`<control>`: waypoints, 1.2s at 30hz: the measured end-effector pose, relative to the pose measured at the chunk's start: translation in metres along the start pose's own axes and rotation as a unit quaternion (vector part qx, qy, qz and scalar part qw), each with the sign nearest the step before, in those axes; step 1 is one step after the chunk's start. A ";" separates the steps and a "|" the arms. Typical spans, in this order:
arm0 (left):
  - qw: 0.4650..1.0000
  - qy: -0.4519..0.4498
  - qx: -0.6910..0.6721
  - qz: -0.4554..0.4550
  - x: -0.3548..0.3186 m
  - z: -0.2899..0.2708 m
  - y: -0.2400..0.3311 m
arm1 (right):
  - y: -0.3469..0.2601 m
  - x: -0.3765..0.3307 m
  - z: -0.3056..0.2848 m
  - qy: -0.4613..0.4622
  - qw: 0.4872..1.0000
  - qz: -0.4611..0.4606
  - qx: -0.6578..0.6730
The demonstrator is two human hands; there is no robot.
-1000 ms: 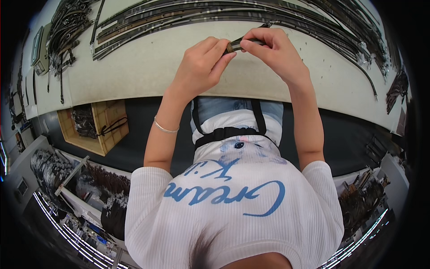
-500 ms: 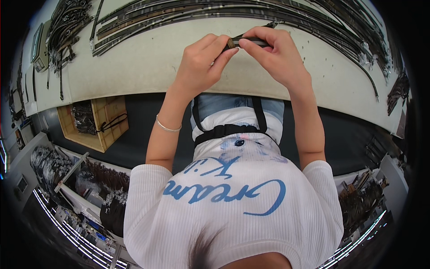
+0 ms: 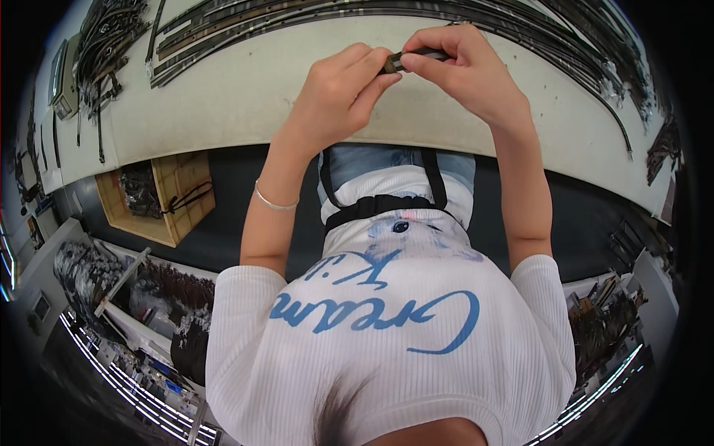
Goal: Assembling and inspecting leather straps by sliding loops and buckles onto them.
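While right hand (image 3: 477, 74) pinches, strap (image 3: 431, 53) looks narrow, dark

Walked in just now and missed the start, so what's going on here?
A person in a white top is holding a dark strap in both hands over a pale table. The left hand pinches it near a brownish band, and the right hand grips it close beside that. More dark strips lie across the table's far part, with a tangled bundle at the left.
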State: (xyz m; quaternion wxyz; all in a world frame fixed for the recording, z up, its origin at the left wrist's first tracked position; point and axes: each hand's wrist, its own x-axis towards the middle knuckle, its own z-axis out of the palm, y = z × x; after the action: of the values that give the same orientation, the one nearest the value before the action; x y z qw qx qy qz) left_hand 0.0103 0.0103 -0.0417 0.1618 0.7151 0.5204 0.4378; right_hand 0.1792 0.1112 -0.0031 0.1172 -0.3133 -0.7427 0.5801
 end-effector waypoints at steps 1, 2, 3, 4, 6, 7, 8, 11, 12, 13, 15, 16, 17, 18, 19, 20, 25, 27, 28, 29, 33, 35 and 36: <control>1.000 0.000 0.000 -0.001 0.000 0.000 0.000 | -0.005 -0.001 0.001 0.023 0.996 0.001 -0.082; 1.000 -0.003 -0.011 -0.009 0.000 -0.001 0.001 | -0.004 -0.001 0.000 0.023 0.996 0.002 -0.081; 1.000 -0.006 -0.021 -0.018 0.000 -0.001 0.001 | -0.003 -0.002 -0.001 0.011 0.999 -0.002 -0.043; 1.000 -0.007 -0.021 -0.018 0.000 0.000 0.002 | -0.003 -0.003 -0.002 0.000 1.000 -0.005 -0.005; 1.000 -0.001 -0.022 -0.021 -0.001 0.001 0.004 | -0.005 -0.001 -0.004 -0.012 1.000 0.003 -0.024; 1.000 0.000 -0.023 -0.021 -0.001 0.002 0.003 | -0.006 0.001 -0.005 -0.023 0.999 0.010 -0.044; 0.999 -0.001 -0.037 -0.035 -0.002 0.002 0.002 | -0.006 0.001 -0.004 -0.023 0.999 0.010 -0.045; 0.995 -0.002 -0.074 -0.072 -0.005 0.003 0.001 | -0.006 0.001 0.004 -0.021 0.999 -0.026 -0.021; 0.991 -0.003 -0.095 -0.094 -0.005 0.003 0.001 | -0.005 0.001 0.006 -0.009 0.998 -0.024 -0.063; 0.991 -0.003 -0.096 -0.094 -0.006 0.003 0.001 | -0.005 0.002 0.007 0.004 0.994 -0.022 -0.106; 0.977 0.025 -0.153 -0.143 -0.007 0.003 0.002 | -0.004 0.004 0.009 0.014 0.993 -0.025 -0.115; 0.977 0.026 -0.153 -0.143 -0.006 0.003 0.003 | -0.003 0.004 0.010 0.022 0.992 -0.027 -0.123; 0.978 0.025 -0.148 -0.145 -0.005 0.002 0.004 | -0.002 0.004 0.010 0.021 0.992 -0.027 -0.123; 0.978 0.026 -0.143 -0.147 -0.004 0.001 0.004 | 0.000 0.004 0.009 0.037 0.992 -0.039 -0.115; 0.979 0.026 -0.142 -0.146 -0.004 0.001 0.005 | 0.002 0.005 0.008 0.053 0.992 -0.051 -0.107; 0.979 0.013 -0.134 -0.151 -0.005 0.002 0.006 | 0.006 0.006 0.004 0.052 0.991 -0.052 -0.108; 0.984 -0.014 -0.093 -0.152 -0.010 0.002 0.007 | 0.013 0.020 -0.009 -0.121 0.990 0.017 -0.077; 0.971 -0.035 -0.113 -0.210 -0.008 -0.002 0.012 | 0.016 0.019 -0.005 -0.110 0.991 0.023 -0.073; 0.971 -0.033 -0.111 -0.211 -0.009 -0.003 0.012 | 0.017 0.020 -0.003 -0.100 0.992 0.029 -0.067; 0.967 -0.056 -0.093 -0.231 -0.009 -0.006 0.011 | 0.019 0.020 -0.003 -0.102 0.992 0.028 -0.068; 0.962 -0.076 -0.052 -0.258 -0.012 -0.006 0.014 | 0.022 0.019 -0.002 -0.104 0.993 0.038 -0.029; 0.967 -0.068 -0.044 -0.241 -0.013 -0.005 0.013 | 0.019 0.019 -0.003 -0.108 0.993 0.042 -0.014; 0.972 -0.060 -0.036 -0.224 -0.014 -0.005 0.013 | 0.017 0.018 -0.003 -0.108 0.993 0.042 0.002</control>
State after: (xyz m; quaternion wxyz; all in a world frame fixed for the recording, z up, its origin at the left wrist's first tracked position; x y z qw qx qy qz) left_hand 0.0133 -0.0086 -0.0366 0.3118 0.5992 0.6405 0.3654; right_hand 0.1719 0.1266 -0.0220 0.0127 -0.2796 -0.7358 0.6166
